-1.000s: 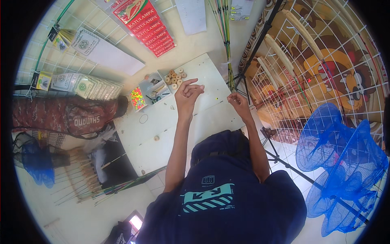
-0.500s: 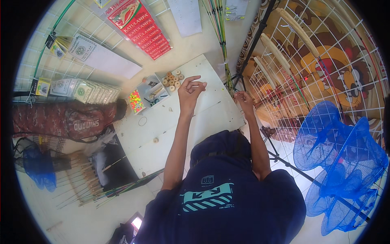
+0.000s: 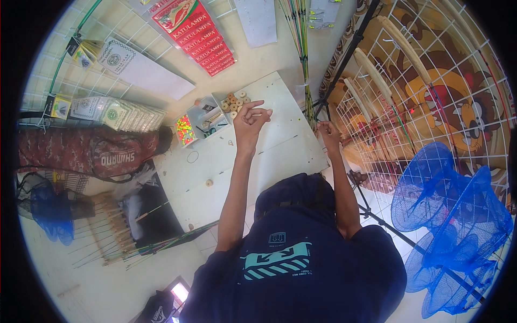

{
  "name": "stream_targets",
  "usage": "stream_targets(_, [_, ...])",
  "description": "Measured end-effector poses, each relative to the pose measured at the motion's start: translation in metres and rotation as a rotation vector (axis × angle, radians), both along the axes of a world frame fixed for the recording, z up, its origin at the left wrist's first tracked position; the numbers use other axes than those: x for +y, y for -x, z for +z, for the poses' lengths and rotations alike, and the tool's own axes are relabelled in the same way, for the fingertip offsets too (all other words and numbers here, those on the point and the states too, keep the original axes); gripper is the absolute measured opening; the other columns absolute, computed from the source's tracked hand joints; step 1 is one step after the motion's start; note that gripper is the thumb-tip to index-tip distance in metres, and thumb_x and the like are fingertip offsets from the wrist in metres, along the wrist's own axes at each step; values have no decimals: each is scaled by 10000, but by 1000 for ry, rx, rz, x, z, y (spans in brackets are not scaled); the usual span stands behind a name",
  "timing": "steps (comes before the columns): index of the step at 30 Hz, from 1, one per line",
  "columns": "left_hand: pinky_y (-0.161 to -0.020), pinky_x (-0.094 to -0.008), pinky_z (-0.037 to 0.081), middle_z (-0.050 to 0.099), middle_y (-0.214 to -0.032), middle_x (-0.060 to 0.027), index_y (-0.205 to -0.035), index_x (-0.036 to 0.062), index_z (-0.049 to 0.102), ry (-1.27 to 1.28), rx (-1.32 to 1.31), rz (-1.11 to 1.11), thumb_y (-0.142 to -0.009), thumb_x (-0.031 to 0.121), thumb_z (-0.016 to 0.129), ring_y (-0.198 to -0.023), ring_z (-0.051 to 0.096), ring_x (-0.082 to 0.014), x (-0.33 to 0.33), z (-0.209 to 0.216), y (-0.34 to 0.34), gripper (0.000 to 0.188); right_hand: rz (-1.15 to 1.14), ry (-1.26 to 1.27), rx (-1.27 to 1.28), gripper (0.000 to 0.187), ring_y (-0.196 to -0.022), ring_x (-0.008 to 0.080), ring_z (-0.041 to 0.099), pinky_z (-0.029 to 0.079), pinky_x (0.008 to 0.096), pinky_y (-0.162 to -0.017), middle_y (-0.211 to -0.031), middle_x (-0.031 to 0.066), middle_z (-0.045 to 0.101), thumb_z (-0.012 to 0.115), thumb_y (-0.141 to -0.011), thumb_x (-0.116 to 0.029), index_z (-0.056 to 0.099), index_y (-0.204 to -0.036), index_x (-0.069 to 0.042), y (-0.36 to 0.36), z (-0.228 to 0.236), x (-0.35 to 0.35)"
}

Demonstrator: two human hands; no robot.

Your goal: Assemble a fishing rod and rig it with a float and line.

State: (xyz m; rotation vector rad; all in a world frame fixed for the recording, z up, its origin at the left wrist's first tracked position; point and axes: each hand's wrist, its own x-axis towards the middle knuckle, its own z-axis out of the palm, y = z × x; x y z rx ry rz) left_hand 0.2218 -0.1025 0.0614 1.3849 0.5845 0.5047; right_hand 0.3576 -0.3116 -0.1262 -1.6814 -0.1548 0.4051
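Observation:
My left hand [image 3: 251, 123] is over the white table [image 3: 291, 142], its index finger stretched out and its other fingers bent in toward the thumb. Further right, at the table's edge, my right hand [image 3: 329, 135] has its fingertips pinched together. Anything held in either hand is too thin or hidden to make out. Round wooden discs with holes [image 3: 237, 102] are bunched just beyond my left hand. Beside them is a divided tray [image 3: 222, 131] with small parts, and a box of bright red, yellow and green beads [image 3: 185, 131].
A thin ring [image 3: 192, 156] and a lone wooden disc [image 3: 209, 183] lie on the table. Thin rods [image 3: 306, 70] stand behind my right hand. Blue nets [image 3: 425, 177] hang on a white wire grid at right. A camouflage bag [image 3: 113, 153] is at left.
The view has shifted slightly, so the table and wall goods appear a little further right. Both hands keep nearly the same pose.

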Motion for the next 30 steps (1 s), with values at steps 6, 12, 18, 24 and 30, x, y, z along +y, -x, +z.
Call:
stream_targets(6, [-716,-234,484,680,-833,-55,-1110,-13,609,8,5,-56,-817,53,740,-742,620,-93,-12,-12,-5,328,11,-23,-383,261,-876,182,643,475,304,-861,-940,74,689,698,-833,-163,669,-1064,-46,-2,-7,1])
stream_targets(12, [-771,-263,494,687,-851,-59,-1136,0,616,46,68,-225,-813,76,744,-786,638,-108,-18,-9,-4,356,448,-157,-265,278,-1032,197,632,464,346,-940,-1071,104,690,683,-864,-147,667,-1127,-61,24,110,28])
stream_targets(18, [-727,-253,479,690,-832,-68,-1114,-14,620,122,-29,-172,-813,88,757,-734,618,-103,-14,9,1,345,690,-212,-166,182,-951,145,645,476,318,-910,-995,58,708,663,-885,-142,689,-1023,-25,34,129,48])
stream_targets(24, [-720,-267,451,670,-837,-32,-1147,3,605,143,-37,-98,-826,116,739,-737,577,-105,-3,9,11,366,718,-231,-78,137,-893,123,645,488,286,-850,-922,45,699,672,-884,-137,682,-956,-21,42,128,52])
stream_targets(30, [-703,-253,440,667,-824,-31,-1097,11,627,137,-57,55,-812,97,748,-719,556,-99,9,14,16,322,690,-225,3,159,-859,108,637,491,273,-832,-907,42,690,683,-883,-136,681,-976,-6,43,128,48])
